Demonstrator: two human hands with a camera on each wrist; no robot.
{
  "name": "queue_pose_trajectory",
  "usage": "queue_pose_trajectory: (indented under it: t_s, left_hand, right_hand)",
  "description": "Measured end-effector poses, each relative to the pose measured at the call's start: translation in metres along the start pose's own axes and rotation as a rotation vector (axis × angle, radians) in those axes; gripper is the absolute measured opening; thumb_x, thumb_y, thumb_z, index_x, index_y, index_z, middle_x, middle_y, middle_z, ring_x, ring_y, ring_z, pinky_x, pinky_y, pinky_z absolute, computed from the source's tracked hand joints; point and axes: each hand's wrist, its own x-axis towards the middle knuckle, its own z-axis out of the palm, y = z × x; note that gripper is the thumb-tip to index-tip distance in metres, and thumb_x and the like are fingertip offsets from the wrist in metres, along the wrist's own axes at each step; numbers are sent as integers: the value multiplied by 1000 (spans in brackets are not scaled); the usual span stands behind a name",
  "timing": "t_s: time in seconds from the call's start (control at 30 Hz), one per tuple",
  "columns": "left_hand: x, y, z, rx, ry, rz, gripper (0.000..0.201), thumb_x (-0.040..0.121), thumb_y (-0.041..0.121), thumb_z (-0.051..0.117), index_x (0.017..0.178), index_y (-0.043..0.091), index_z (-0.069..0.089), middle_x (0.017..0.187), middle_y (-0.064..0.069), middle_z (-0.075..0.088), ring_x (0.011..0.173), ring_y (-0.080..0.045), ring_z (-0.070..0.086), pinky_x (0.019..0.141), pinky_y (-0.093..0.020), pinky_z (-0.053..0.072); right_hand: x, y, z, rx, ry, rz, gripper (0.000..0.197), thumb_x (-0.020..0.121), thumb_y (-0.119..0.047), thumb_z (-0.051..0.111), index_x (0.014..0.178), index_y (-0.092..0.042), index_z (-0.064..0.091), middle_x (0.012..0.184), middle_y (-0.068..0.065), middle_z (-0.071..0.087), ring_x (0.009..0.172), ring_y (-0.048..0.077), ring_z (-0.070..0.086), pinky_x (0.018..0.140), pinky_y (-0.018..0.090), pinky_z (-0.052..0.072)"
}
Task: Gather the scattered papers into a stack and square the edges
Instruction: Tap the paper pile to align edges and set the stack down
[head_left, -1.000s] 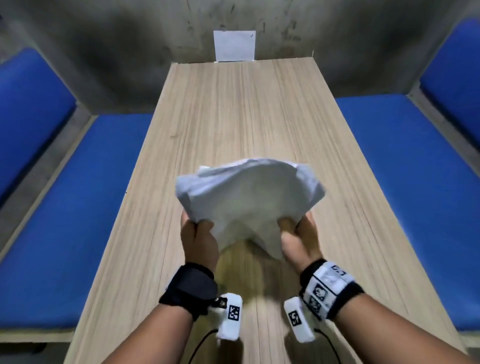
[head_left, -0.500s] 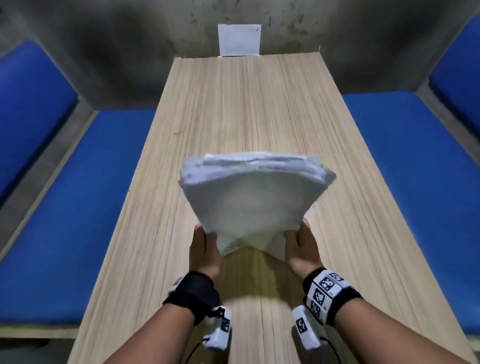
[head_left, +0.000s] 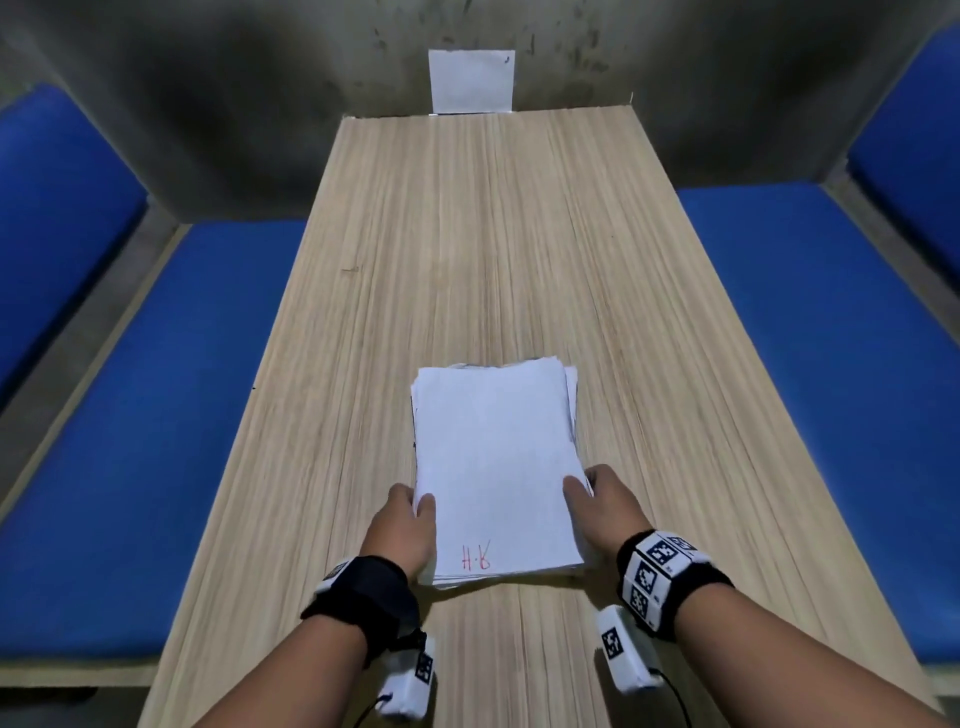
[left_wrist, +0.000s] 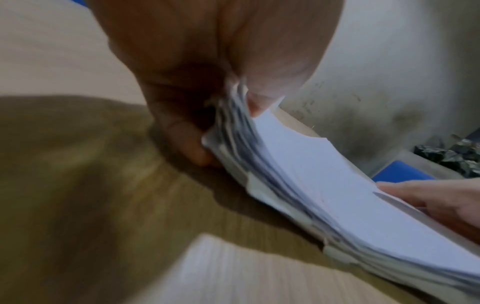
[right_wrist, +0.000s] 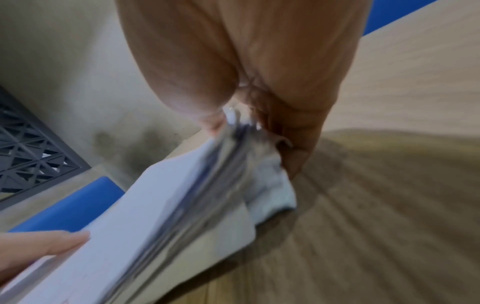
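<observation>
A stack of white papers (head_left: 493, 462) lies flat on the wooden table (head_left: 467, 249), with red handwriting near its near edge. My left hand (head_left: 402, 525) pinches the stack's left side, thumb on top and fingers underneath. My right hand (head_left: 605, 501) pinches the right side the same way. In the left wrist view the paper stack (left_wrist: 324, 195) shows uneven sheet edges beside my left hand (left_wrist: 221, 115). In the right wrist view the paper stack (right_wrist: 161, 226) bends down from my right hand (right_wrist: 246, 123), and some lower sheets stick out.
A single white sheet (head_left: 471, 81) leans against the grey wall at the table's far end. Blue cushioned benches (head_left: 156, 415) run along both sides of the table, the right one (head_left: 831, 405) close to the edge.
The stack stood upright on its edge between both hands; now it lies flat on the table, farther from me, with both hands still gripping its sides.
</observation>
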Motion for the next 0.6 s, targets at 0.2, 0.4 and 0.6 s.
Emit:
queue_pose_trajectory:
  t_s: [0.2,0.4,0.6]
  left_hand:
    - [-16,-26,-8,214,-117,13,33,97,34,32,92,13,57,91,-6,63,80,-20,60,67,-31,45]
    - [-20,-31,3,220,-145,-22,34,99,24,32,95,4,59,95,-12,65,87,-25,61,76,-32,47]
    - [-10,-22,-40,282,-148,-92,47,96,49,35,87,11,61,93,-11,68,83,-26,61,72,-31,43]
  right_hand:
    - [-2,35,-19,-116,-59,5,29,92,-17,46,65,-10,50,65,3,55,59,16,49,56,27,39]
    - [-7,40,-21,-172,-149,19,31,89,-15,52,58,-13,52,59,1,57,56,14,52,55,24,42]
    - [5,16,-52,-167,-65,90,36,88,-37,61,66,-8,66,68,6,69,65,22,65,66,29,50]
